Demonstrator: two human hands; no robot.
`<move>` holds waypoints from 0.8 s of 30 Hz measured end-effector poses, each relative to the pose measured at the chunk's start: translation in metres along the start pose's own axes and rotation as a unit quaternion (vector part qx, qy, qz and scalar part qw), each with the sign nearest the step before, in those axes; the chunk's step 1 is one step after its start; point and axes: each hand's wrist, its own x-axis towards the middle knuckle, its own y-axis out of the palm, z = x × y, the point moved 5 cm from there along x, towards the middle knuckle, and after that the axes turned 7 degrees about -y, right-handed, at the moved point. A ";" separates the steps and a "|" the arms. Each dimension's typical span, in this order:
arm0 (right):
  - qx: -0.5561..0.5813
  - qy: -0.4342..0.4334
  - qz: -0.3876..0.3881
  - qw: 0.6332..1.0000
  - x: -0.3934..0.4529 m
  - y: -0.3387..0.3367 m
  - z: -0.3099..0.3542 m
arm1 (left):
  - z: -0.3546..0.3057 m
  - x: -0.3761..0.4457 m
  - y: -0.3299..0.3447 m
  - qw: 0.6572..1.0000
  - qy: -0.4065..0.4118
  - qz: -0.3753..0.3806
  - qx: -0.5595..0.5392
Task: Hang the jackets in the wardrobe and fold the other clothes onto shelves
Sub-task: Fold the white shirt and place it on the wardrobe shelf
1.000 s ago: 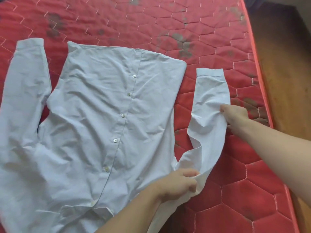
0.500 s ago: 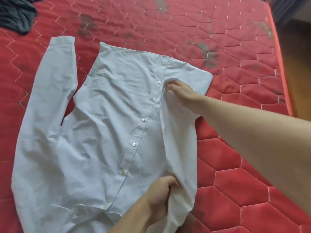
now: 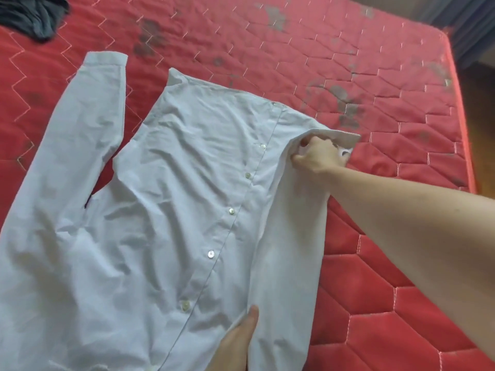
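Note:
A pale blue button-up shirt [image 3: 166,210] lies front-up on the red quilted mattress [image 3: 388,317], hem pointing away from me. Its right sleeve [image 3: 289,236] is folded over the right side of the body. My right hand [image 3: 318,159] grips that sleeve's cuff near the shirt's far right corner. My left hand [image 3: 238,341] rests on the shirt near the bottom of the view, thumb along the folded sleeve's inner edge; its fingers are partly out of frame. The other sleeve [image 3: 80,135] lies spread out to the left.
A dark grey garment [image 3: 32,14] lies crumpled at the mattress's far left corner. The mattress edge [image 3: 460,108] runs along the right, with wooden floor [image 3: 482,108] beyond it. Dark stains mark the mattress top beyond the shirt.
My right hand has carried the right sleeve from the mattress over onto the shirt body and up toward the hem. My left hand has eased from gripping the sleeve base to resting on it.

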 end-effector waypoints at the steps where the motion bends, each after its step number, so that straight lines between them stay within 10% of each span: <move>1: -0.007 -0.012 0.003 1.000 0.004 0.001 0.003 | -0.002 0.002 0.004 0.998 0.025 0.008 0.055; 18: -0.080 -0.293 0.060 0.951 -0.089 0.063 0.036 | -0.049 0.016 0.001 0.964 0.080 -0.061 0.247; 24: -0.098 -0.274 0.073 0.954 -0.107 0.078 0.026 | -0.038 0.001 -0.002 0.939 0.135 -0.104 0.300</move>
